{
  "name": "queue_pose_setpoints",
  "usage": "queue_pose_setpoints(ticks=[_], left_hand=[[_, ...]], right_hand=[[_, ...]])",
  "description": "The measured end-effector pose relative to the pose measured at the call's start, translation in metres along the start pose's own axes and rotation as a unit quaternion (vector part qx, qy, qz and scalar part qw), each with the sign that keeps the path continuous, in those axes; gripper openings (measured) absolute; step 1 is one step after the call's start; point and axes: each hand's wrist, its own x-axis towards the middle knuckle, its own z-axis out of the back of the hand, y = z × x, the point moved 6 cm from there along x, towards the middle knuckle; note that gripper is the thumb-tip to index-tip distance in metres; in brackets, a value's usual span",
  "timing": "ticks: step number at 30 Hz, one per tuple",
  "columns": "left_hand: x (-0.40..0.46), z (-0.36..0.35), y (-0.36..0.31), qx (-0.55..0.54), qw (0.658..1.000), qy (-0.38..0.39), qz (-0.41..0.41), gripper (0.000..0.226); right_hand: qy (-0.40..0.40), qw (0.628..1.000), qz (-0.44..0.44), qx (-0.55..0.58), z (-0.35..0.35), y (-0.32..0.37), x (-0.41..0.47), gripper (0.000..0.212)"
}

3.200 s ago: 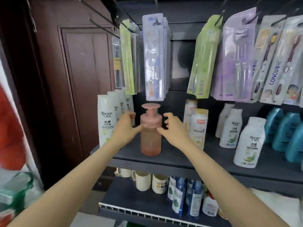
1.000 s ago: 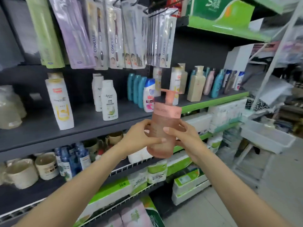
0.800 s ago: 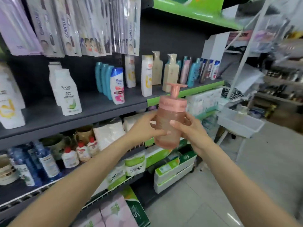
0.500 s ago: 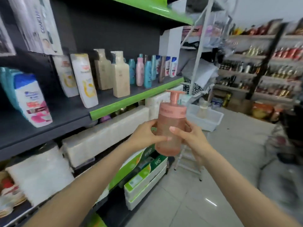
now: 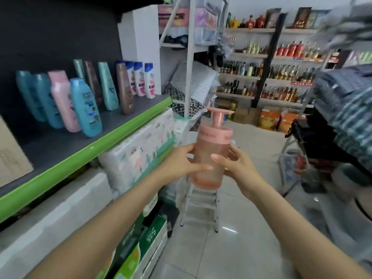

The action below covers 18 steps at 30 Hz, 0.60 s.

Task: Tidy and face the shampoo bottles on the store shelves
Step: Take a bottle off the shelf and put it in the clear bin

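Beside the shelf (image 5: 84,156), left hand (image 5: 179,164) and right hand (image 5: 237,166) grip the pink pump bottle (image 5: 211,152) between them.

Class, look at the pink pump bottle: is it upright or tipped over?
Upright. The pink pump bottle has its pump head at the top and base lowest, held off the shelf between the left hand and right hand.
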Motion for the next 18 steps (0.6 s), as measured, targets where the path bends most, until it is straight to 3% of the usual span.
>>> queue_pose_setpoints(ticks=[4, 9, 18], left_hand=[[0.092, -0.013, 0.029, 0.012, 0.999, 0.035, 0.013, 0.057], [0.211, -0.026, 0.062, 0.003, 0.999, 0.034, 0.033, 0.065], [0.372, -0.041, 0.133, -0.027, 0.996, 0.046, 0.078, 0.077]], right_hand=[[-0.021, 1.0, -0.015, -0.003, 0.041, -0.027, 0.079, 0.058], [-0.016, 0.999, -0.03, -0.011, 0.091, -0.051, 0.191, 0.069], [-0.001, 0.996, -0.045, -0.075, 0.142, -0.111, 0.352, 0.07]])
